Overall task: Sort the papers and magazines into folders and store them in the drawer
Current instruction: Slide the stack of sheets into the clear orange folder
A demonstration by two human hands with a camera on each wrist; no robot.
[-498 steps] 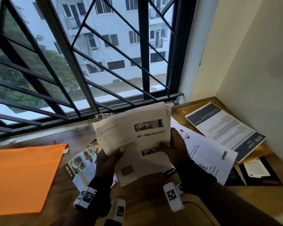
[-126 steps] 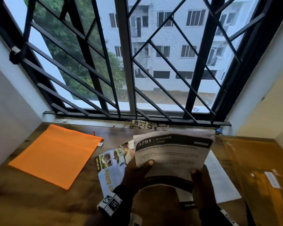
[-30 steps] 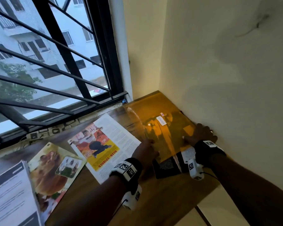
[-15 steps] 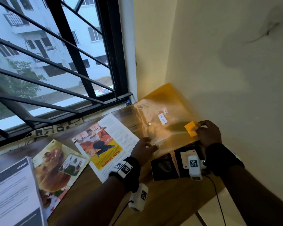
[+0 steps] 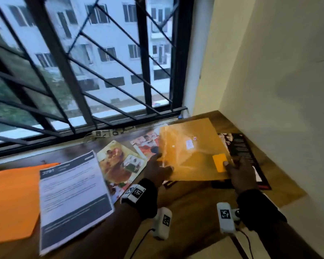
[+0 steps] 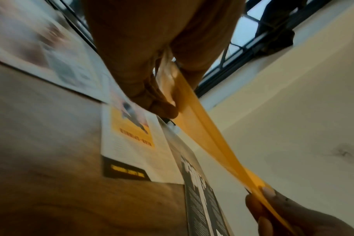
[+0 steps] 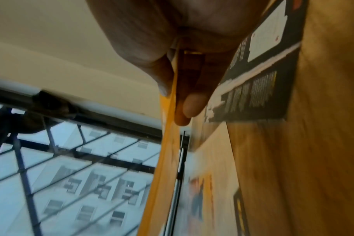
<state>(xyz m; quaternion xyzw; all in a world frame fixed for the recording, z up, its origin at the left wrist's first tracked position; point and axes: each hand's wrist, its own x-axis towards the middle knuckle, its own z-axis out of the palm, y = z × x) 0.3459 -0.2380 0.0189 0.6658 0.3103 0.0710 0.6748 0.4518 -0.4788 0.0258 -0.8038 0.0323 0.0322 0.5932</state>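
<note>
A translucent yellow folder [image 5: 189, 152] hangs lifted above the desk near the right wall. My left hand [image 5: 157, 171] pinches its near left edge, and my right hand [image 5: 238, 172] pinches its near right corner by an orange tab [image 5: 219, 161]. In the left wrist view the yellow folder [image 6: 202, 135] runs edge-on between both hands. In the right wrist view thumb and fingers clamp the yellow folder [image 7: 168, 127]. A stack of white papers [image 5: 71, 195] lies to the left. Colourful magazines [image 5: 120, 163] lie beside it, and a dark magazine [image 5: 243, 152] lies under the folder.
An orange folder [image 5: 9, 199] lies flat at the far left of the wooden desk [image 5: 195, 206]. A barred window [image 5: 82, 71] runs along the back, and a cream wall [image 5: 279, 90] closes the right side. The desk's front right edge is near my right forearm.
Both hands have lifted the yellow folder off the dark magazine and carried it leftward. The view has swung left, so the papers and orange folder now show.
</note>
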